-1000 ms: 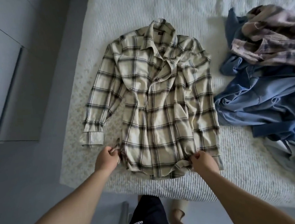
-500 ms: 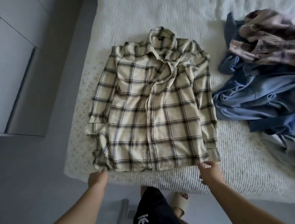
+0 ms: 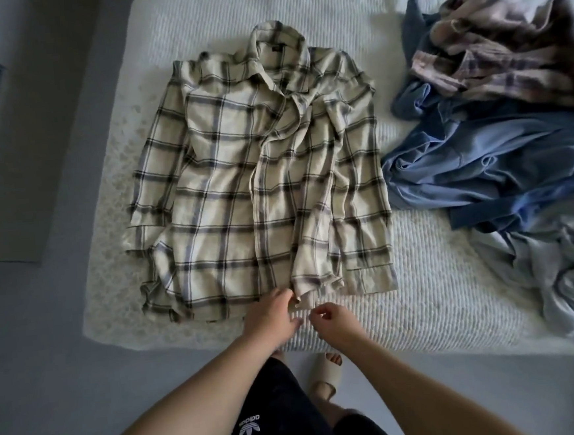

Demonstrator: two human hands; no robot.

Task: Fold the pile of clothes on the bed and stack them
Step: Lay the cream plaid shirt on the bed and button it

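Cream-and-black plaid flannel shirt [image 3: 242, 186] lies front-up on the white ribbed bedspread [image 3: 420, 275], hem at the near edge.
Left hand [image 3: 272, 316] pinches the rumpled hem; right hand [image 3: 335, 323] hovers loosely curled, grasping nothing. A heap of blue and plaid clothes [image 3: 499, 139] fills the bed's right side.

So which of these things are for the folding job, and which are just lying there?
For the job:
cream plaid shirt, spread flat
left hand, at its hem
right hand, just off the hem
pile of unfolded clothes
bed

Just there:
beige slipper
grey floor
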